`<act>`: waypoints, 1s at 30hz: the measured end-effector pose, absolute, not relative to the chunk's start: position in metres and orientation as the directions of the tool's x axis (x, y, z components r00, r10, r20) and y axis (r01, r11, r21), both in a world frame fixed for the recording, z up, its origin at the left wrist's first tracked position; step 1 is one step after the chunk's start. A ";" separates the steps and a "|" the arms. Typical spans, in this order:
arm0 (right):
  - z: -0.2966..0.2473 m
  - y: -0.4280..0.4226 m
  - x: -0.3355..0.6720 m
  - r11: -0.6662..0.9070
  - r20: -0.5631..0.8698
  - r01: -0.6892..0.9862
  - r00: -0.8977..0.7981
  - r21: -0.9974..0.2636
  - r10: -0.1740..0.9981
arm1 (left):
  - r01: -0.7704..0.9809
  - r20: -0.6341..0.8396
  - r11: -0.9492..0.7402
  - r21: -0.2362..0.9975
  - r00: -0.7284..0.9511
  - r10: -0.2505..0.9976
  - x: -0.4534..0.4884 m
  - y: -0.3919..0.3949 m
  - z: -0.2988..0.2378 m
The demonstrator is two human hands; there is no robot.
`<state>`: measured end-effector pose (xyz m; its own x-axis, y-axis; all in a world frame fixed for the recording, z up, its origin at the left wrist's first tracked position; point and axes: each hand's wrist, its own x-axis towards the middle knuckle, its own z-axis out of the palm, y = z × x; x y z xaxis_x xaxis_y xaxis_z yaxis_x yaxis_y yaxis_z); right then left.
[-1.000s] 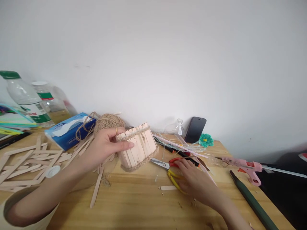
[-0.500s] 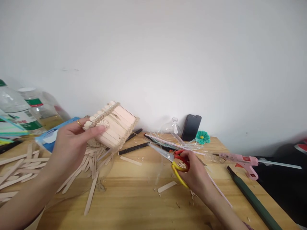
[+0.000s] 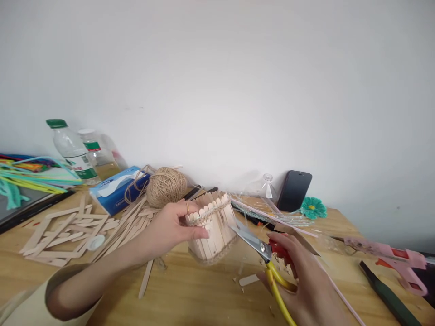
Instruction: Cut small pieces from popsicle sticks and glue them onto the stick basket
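My left hand is closed on a small craft-stick basket, its thumb on the outer wall and the fingers behind the rim. The basket has scalloped stick tops and bands of twine near its top and bottom. It is held above the table, slightly tilted. In my right hand is a pair of scissors with red and yellow handles. Their blade tips point left and lie against or just in front of the basket wall; I cannot tell whether they touch.
A twine ball, a blue tissue pack and loose craft sticks lie left. Bottles stand behind them. A phone leans at the wall by a teal flower. A pink glue gun lies right.
My left hand has brought the basket right and lower, more upright. The scissors now reach its wall. The view has swung left, showing the twine ball and more sticks.
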<state>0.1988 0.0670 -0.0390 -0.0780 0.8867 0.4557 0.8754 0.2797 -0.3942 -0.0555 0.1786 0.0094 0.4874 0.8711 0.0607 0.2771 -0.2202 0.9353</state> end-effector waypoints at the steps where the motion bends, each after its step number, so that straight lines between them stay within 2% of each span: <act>1: -0.038 0.066 0.197 0.288 0.486 0.906 -0.108 -0.312 0.867 | 0.276 0.052 -0.212 0.938 0.491 0.870 -0.055 0.178 0.009; 6: -0.041 0.063 0.200 0.331 0.619 0.941 -0.216 -0.075 0.755 | 0.218 0.004 -0.131 0.967 0.504 0.864 -0.053 0.177 0.007; 9: -0.045 0.062 0.204 0.339 0.634 0.940 -0.289 0.045 0.717 | 0.219 -0.004 -0.124 0.968 0.506 0.862 -0.051 0.176 0.007; 15: -0.043 0.059 0.203 0.362 0.609 0.929 -0.334 0.081 0.720 | 0.308 0.026 -0.198 0.930 0.484 0.875 -0.051 0.174 0.005; 20: -0.039 0.057 0.200 0.361 0.587 0.923 -0.367 0.134 0.721 | 0.332 0.123 -0.314 0.889 0.488 0.864 -0.051 0.173 0.006; 25: -0.036 0.055 0.197 0.308 0.560 0.928 -0.371 0.208 0.741 | 0.364 0.222 -0.422 0.830 0.478 0.850 -0.049 0.170 0.006; 30: -0.034 0.052 0.195 0.245 0.578 0.934 -0.353 0.258 0.736 | 0.395 0.246 -0.453 0.799 0.473 0.846 -0.049 0.168 0.004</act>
